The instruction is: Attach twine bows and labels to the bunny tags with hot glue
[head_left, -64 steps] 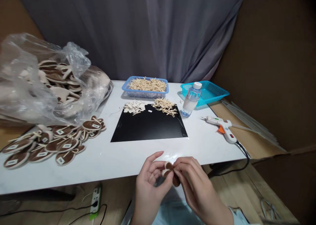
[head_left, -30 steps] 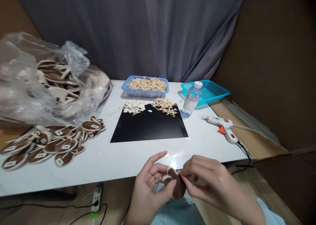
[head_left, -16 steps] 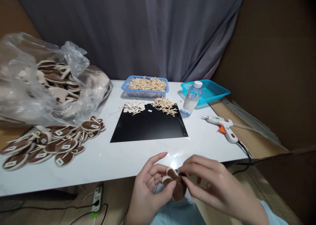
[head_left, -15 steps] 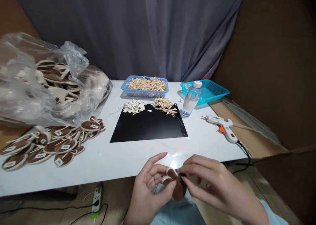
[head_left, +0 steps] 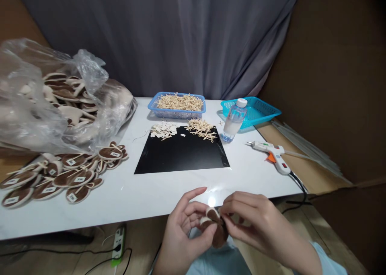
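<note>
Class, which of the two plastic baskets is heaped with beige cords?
The blue basket, left of the bottle; the turquoise basket shows none.

the tips of the right hand's fingers (head_left: 226, 216) hide part of the brown fuzzy piece (head_left: 220, 235). the big clear bag (head_left: 22, 106) is cut off at the left edge. the words on the tags (head_left: 80, 179) are too small to read.

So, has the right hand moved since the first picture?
Yes, to the right: the back of the right hand now sits farther out past the near right corner of the black mat. Its fingertips remain at the brown piece.
</note>
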